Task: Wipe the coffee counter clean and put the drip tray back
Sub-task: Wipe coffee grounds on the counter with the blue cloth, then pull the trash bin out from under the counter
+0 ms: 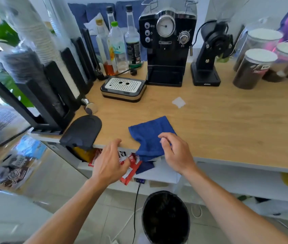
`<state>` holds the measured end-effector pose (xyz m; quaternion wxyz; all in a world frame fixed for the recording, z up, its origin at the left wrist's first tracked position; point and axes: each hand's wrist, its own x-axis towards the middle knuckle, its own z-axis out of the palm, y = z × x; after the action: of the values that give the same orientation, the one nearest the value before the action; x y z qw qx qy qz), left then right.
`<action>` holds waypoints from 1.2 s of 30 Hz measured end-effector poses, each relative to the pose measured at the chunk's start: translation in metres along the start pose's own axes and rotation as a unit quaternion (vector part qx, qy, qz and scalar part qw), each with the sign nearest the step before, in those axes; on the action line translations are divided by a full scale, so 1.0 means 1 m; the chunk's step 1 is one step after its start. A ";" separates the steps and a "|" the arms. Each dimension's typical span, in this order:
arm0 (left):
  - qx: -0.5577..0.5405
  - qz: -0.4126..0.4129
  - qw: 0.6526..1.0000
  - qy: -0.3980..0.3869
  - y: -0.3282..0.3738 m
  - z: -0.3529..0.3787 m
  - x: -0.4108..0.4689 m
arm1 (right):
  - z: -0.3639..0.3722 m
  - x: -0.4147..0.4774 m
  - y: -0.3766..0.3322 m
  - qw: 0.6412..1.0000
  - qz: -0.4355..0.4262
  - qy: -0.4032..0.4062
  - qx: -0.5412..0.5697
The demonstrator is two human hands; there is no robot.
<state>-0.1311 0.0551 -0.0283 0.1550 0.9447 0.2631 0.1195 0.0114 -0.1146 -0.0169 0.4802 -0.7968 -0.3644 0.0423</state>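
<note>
- L hand [109, 162] is hovering just off the counter's [227, 129] front edge, fingers hanging loosely curled, holding nothing.
- R hand [176, 154] is sitting over the near corner of the blue cloth [148, 132], fingers curled down onto it; can't tell whether it's actually pinching the fabric.
- Cloth is lying folded on the counter near the front, w/ its near end drooping over the edge.
- Drip tray [123, 88] is sitting flat on the counter, perforated grid up, just left of the espresso machine's [166, 46] base and outside it, well apart from the cloth.
- Small white scrap [178, 102] is lying on the wood btwn cloth and machine.
- Grinder [208, 55] is standing right of the machine, w/ lidded jars [254, 67] further right.
- Bottles [116, 48] are standing behind the tray.
- Tamper [89, 106] and black mat [82, 132] are lying at the counter's left end, beside the cup racks [34, 85].
- Black bin [165, 217] is standing on the floor btwn the forearms.
</note>
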 end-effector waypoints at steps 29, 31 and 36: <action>-0.024 -0.172 0.953 -0.246 -0.049 0.291 -0.113 | 0.113 -0.228 0.258 0.906 0.372 -0.156 -0.126; -0.010 -0.178 0.951 -0.254 -0.058 0.318 -0.115 | 0.121 -0.243 0.283 0.895 0.382 -0.175 -0.151; 0.023 -0.168 0.944 -0.283 -0.087 0.388 -0.109 | 0.140 -0.261 0.348 0.873 0.377 -0.212 -0.224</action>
<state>-0.1428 -0.0219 -0.4327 0.2190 0.8852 0.3657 -0.1865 -0.0496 -0.2686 -0.4431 0.1474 -0.9320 -0.1289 0.3050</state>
